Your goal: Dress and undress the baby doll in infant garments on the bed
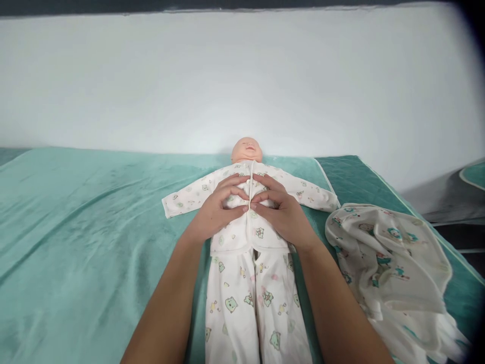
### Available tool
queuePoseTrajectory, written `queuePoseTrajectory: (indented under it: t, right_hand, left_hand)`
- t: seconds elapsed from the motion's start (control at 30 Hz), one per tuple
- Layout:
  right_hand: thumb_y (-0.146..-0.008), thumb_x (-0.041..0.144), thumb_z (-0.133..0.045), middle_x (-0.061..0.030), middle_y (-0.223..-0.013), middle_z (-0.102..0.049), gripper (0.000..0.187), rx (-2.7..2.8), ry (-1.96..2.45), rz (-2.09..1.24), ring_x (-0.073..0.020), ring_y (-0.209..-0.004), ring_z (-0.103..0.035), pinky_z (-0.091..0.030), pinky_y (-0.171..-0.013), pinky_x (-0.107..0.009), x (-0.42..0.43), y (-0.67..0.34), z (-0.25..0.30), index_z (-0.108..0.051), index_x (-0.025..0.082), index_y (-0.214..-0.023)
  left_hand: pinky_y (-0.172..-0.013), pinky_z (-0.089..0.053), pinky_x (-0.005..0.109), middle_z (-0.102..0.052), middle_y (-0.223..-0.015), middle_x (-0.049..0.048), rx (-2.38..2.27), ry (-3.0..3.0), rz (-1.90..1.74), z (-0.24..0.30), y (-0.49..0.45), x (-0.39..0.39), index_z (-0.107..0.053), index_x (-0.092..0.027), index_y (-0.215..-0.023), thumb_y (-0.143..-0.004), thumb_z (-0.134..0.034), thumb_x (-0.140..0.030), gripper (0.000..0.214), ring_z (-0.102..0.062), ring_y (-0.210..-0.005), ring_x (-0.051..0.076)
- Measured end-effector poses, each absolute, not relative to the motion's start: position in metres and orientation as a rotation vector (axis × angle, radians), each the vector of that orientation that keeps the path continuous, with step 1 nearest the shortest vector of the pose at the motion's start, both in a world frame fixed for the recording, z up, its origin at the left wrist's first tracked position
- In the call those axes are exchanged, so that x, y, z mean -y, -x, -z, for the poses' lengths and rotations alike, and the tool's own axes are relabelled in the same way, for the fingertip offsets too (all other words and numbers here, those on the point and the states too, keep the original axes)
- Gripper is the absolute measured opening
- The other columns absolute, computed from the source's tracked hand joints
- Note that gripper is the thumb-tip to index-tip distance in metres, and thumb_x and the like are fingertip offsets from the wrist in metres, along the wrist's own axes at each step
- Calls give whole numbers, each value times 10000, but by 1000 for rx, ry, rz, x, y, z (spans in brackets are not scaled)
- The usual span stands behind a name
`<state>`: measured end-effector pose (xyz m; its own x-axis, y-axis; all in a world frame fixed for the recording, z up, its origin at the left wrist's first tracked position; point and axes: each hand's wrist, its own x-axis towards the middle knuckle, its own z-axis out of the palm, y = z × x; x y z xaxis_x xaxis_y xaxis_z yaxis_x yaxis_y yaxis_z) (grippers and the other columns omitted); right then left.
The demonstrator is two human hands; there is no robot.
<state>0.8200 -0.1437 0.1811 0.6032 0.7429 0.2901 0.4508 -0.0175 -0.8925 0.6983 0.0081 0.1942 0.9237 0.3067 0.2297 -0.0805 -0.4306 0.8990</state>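
Observation:
A baby doll [247, 149] lies on its back on a teal blanket [87, 227], dressed in a white printed jacket [242, 230] and matching trousers [252, 308]. My left hand [217, 210] and my right hand [280, 210] rest on the doll's chest, one on each side of the jacket's front seam. The fingertips of both hands are curled and pinch the jacket's edges where they meet in the middle.
A crumpled white printed cloth [390, 258] lies to the right of the doll on a darker teal quilted mat [352, 177]. A white wall [242, 81] rises right behind the doll's head. The mat's right edge drops off toward the floor.

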Motion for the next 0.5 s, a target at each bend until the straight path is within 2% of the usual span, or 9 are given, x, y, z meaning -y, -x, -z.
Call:
queuePoseTrajectory:
  t: [0.1,0.2,0.27,0.33,0.43,0.5]
  right_hand:
    - [-839,346,-704,81,-1471,-510,65,986,1650,-297,-249,-1494,-281,-255,-1233,-527,142,-819,-179,-730,303,-798]
    - [-835,339,-708,70,-1461,-522,63,971,1645,-278,-247,-1486,-298,-261,-1232,-516,141,-818,-178,-729,293,-797]
    - [-838,338,-705,62,-1456,-529,67,962,1640,-270,-243,-1483,-304,-267,-1231,-501,141,-818,-178,-729,286,-803]
    - [-852,352,-690,59,-1456,-530,97,956,1632,-283,-237,-1483,-304,-277,-1227,-482,141,-818,-179,-729,280,-799]
    - [-869,381,-672,64,-1466,-520,149,968,1630,-320,-232,-1489,-289,-275,-1225,-468,143,-818,-181,-730,278,-778]
    - [-854,394,-693,67,-1469,-516,140,981,1635,-325,-233,-1493,-278,-263,-1229,-464,143,-818,-182,-734,283,-778]
  left_hand:
    - [-788,-567,341,-424,-1544,-2,-170,-2007,-434,-194,-698,-7,-629,-275,-953,-863,-625,-253,92,-218,-1512,293]
    - [-756,-556,324,-424,-1541,-1,-187,-2071,-464,-193,-699,-5,-593,-270,-950,-856,-601,-230,102,-243,-1502,291]
    - [-824,-553,351,-420,-1541,2,-191,-2115,-487,-192,-700,-3,-565,-261,-939,-854,-577,-200,105,-266,-1494,278]
    - [-962,-517,403,-428,-1532,9,-186,-2167,-516,-192,-701,-1,-545,-251,-926,-848,-569,-178,109,-285,-1487,261]
    - [-1144,-378,460,-469,-1495,14,-185,-2244,-574,-192,-703,2,-527,-242,-896,-837,-589,-171,112,-306,-1476,235]
    - [-1188,-319,468,-487,-1480,15,-189,-2276,-606,-192,-703,4,-524,-239,-876,-833,-599,-169,111,-318,-1468,227]
